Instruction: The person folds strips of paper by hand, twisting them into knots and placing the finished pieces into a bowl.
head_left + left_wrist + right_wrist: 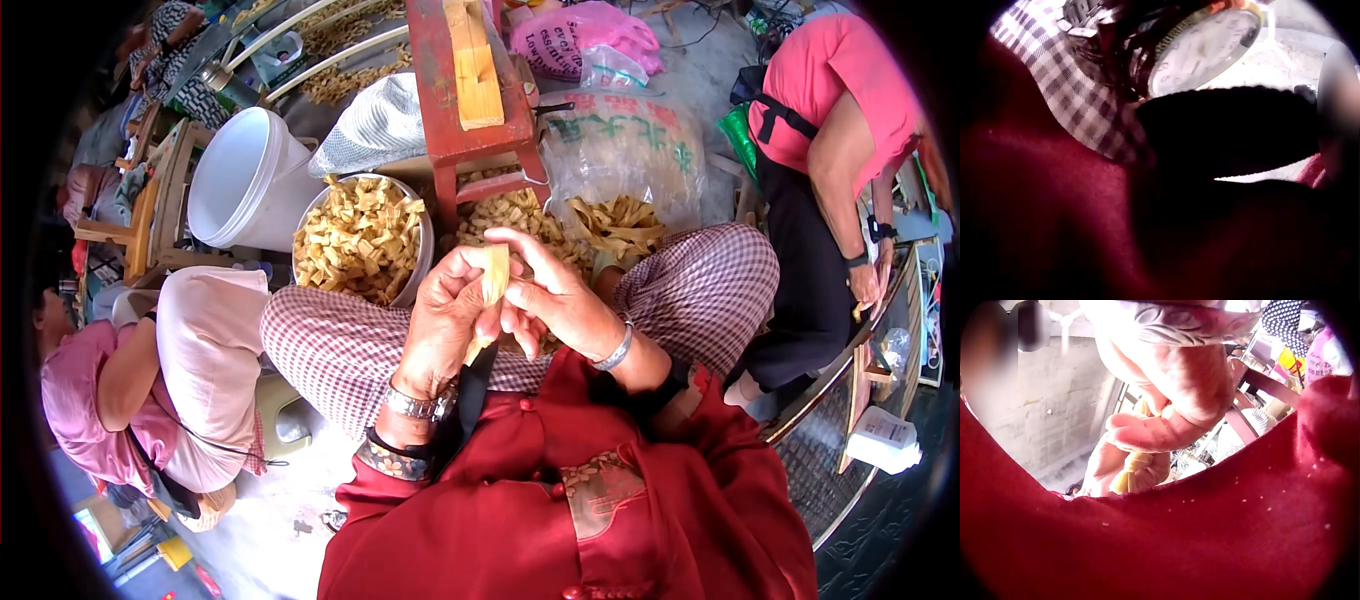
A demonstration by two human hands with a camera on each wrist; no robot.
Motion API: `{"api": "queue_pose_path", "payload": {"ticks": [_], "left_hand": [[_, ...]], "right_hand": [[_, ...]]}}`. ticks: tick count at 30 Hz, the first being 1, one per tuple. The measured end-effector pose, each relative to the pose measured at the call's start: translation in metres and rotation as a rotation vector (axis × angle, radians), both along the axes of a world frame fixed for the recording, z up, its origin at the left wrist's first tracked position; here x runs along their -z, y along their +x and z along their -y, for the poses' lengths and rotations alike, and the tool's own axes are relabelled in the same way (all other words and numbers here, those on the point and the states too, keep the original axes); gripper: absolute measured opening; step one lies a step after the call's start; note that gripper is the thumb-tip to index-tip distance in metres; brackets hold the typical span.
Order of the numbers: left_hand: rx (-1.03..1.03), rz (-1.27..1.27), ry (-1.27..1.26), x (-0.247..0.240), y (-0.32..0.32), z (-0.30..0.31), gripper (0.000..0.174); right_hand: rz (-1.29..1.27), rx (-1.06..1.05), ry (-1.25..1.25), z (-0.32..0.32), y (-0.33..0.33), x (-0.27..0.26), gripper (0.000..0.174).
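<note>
In the head view both hands meet in front of the red jacket at a pale yellow, flat pliable strip [495,272]. My left hand [447,305], with a metal watch [420,404] at its wrist, pinches the strip between thumb and fingers. My right hand [565,305], wearing a silver bracelet [614,347], holds it from the other side with thumb and fingers curled in. Below the fingers, a knot [1138,462] in the strip shows in the right wrist view, with a short tail hanging down. The left wrist view shows watch and dark sleeve; the left hand is hidden there.
Left of the knees stands a round tub [428,262] heaped with yellow knotted pieces, beside a white bucket [232,185]. Loose flat strips [615,222] lie ahead by a clear plastic bag [640,150]. A red wooden bench [440,90] stands in front. People sit on both sides.
</note>
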State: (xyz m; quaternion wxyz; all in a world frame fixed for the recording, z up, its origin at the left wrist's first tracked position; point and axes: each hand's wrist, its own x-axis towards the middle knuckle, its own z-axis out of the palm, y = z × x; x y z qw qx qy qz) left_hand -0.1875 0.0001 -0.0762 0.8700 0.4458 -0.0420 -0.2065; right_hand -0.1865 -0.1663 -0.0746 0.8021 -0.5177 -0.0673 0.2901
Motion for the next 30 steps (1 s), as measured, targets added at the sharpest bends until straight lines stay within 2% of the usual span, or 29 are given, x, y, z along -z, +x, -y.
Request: {"api": "queue_pose_path", "payload": {"ticks": [5,8,11,14,17,20,24,27,30], "left_hand": [[-0.084,-0.084,-0.167,0.004,0.000,0.003,0.023],[-0.092,-0.165,-0.122,-0.005,0.002,0.003,0.017],[-0.039,-0.206,-0.108,0.003,0.000,0.001,0.015],[-0.087,-0.204,-0.097,0.011,0.000,-0.002,0.014],[-0.169,-0.252,-0.083,0.016,-0.001,0.000,0.007],[-0.239,-0.277,-0.039,0.017,0.000,0.003,0.007],[-0.273,-0.265,-0.059,0.018,-0.001,0.007,0.009],[-0.243,-0.279,-0.056,0.019,0.001,0.007,0.009],[-0.142,-0.283,-0.064,0.020,0.002,0.000,0.010]], "right_hand": [[0.137,0.048,-0.156,-0.006,-0.005,-0.006,0.056],[0.194,0.112,-0.167,-0.012,-0.005,-0.006,0.054],[0.272,0.127,-0.288,-0.013,-0.007,-0.002,0.049],[0.304,0.142,-0.455,-0.014,-0.010,-0.004,0.040],[0.426,0.198,-0.456,-0.015,-0.011,0.011,0.030],[0.570,0.283,-0.581,-0.013,-0.010,0.012,0.016],[0.658,0.398,-0.423,-0.019,-0.010,0.004,0.012],[0.677,0.424,-0.501,-0.021,-0.009,-0.004,0.008],[0.519,0.431,-0.480,-0.017,-0.004,0.005,0.006]]}}
